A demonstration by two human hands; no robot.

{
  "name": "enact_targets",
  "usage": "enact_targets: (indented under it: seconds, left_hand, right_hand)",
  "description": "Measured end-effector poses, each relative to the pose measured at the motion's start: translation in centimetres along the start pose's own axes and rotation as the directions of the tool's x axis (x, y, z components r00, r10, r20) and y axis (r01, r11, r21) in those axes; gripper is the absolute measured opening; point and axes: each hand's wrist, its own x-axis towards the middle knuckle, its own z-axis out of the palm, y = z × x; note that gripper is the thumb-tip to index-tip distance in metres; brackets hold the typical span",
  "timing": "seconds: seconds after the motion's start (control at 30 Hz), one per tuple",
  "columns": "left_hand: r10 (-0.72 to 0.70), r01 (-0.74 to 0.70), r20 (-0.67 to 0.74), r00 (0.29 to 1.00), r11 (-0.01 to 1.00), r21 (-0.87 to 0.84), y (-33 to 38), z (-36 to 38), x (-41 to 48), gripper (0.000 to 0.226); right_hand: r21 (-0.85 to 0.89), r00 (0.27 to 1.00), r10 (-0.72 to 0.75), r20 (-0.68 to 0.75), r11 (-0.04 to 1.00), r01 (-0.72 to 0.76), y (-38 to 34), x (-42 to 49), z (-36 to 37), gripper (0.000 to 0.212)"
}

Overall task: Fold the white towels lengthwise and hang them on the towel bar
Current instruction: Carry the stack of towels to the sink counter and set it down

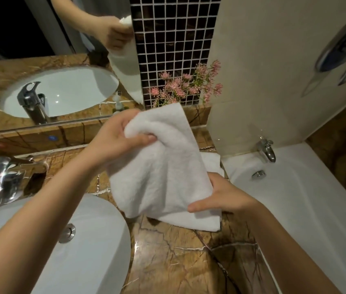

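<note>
Two hands on one white towel (168, 166), held over the marble surface (178, 262) just right of the sink (95, 240). Gripped the bunched far end with the left hand (117, 139), pinched the near edge with the right hand (221, 198); long axis front-to-back, alongside the sink.

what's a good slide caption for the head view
Left hand grips the upper end of a white towel and right hand holds its lower edge, above the marble counter beside the sink.

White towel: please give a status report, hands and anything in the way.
Left hand grips white towel top, right hand pinches lower edge. Towel bunched, over marble counter. Towel bar not in view.
</note>
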Motion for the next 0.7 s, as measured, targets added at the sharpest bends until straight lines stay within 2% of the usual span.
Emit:
enact_targets:
  seconds: [0.1, 0.2, 0.27, 0.33, 0.43, 0.57, 0.63, 0.7]
  left_hand:
    - [-0.129, 0.106, -0.117, 0.985, 0.978, -0.181, -1.1, -0.2, -1.0, 0.042]
    - [-0.210, 0.134, -0.209, 0.955, 0.935, -0.329, -1.3, -0.8, -2.2, 0.036]
    - [-0.259, 0.143, -0.285, 0.923, 0.917, -0.372, -1.5, -1.9, -3.2, 0.040]
    - [-0.278, 0.148, -0.340, 0.898, 0.920, -0.362, -1.5, -3.2, -4.4, 0.045]
    - [-0.290, 0.182, -0.363, 0.885, 0.936, -0.302, -1.3, -4.7, -6.5, 0.052]
    - [-0.263, 0.178, -0.437, 0.860, 0.958, -0.226, -1.1, -5.8, -10.1, 0.053]
    - [-0.254, 0.175, -0.472, 0.844, 0.963, -0.206, -1.2, -6.2, -12.0, 0.054]
    - [-0.265, 0.175, -0.502, 0.823, 0.960, -0.220, -1.6, -6.5, -13.8, 0.041]
  right_hand:
    - [-0.088, 0.997, -0.041, -0.067, 0.995, 0.035, -0.3, 1.1, 0.1, 0.046]
    - [-0.217, 0.986, -0.110, -0.127, 0.973, 0.081, -1.2, 2.1, -0.5, 0.030]
    - [-0.224, 0.979, -0.132, -0.159, 0.970, 0.094, -2.5, 2.3, -1.3, 0.024]
    - [-0.197, 0.974, -0.146, -0.171, 0.974, 0.111, -4.5, 2.0, -1.9, 0.019]
    - [-0.325, 0.968, -0.188, -0.165, 0.937, 0.127, -7.4, 1.9, -2.2, 0.017]
    - [-0.393, 0.975, -0.205, -0.084, 0.906, 0.156, -10.8, 1.2, -0.6, 0.008]
    - [-0.427, 0.976, -0.210, -0.059, 0.889, 0.165, -11.9, 1.0, 0.5, 0.010]
    - [-0.452, 0.980, -0.198, -0.036, 0.878, 0.160, -12.7, 0.7, 1.7, 0.021]
